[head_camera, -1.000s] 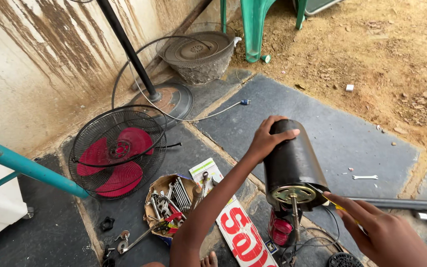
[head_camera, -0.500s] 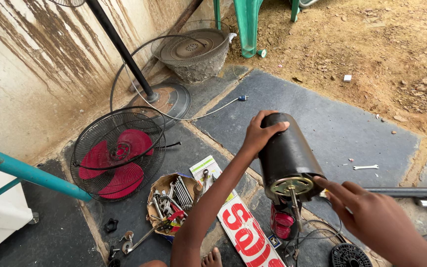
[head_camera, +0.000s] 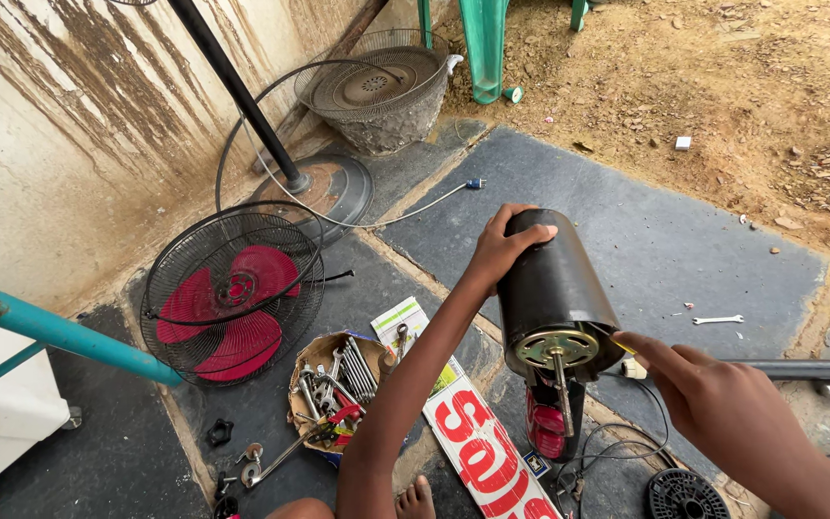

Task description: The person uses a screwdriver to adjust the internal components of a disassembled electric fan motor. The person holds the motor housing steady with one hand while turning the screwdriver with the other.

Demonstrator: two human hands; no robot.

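Observation:
My left hand (head_camera: 503, 247) grips the top rear of a black cylindrical fan motor housing (head_camera: 551, 284), held tilted so that its metal face with the shaft (head_camera: 557, 354) points toward me. My right hand (head_camera: 713, 408) touches the housing's lower right rim, pinching something small and yellow at its edge; what it is I cannot tell. Below the motor, a red and black part (head_camera: 548, 431) stands on the ground with wires trailing from it.
A wire fan guard with a red blade (head_camera: 232, 296) lies at left. A box of wrenches and tools (head_camera: 338, 384) sits beside a red and white sign (head_camera: 482, 447). Behind are a fan stand base (head_camera: 324, 185), a second guard (head_camera: 377, 86), a small wrench (head_camera: 718, 320) and a teal frame (head_camera: 12, 322).
The motor has shifted slightly left and nearer to me. My right hand has closed in on its lower right rim.

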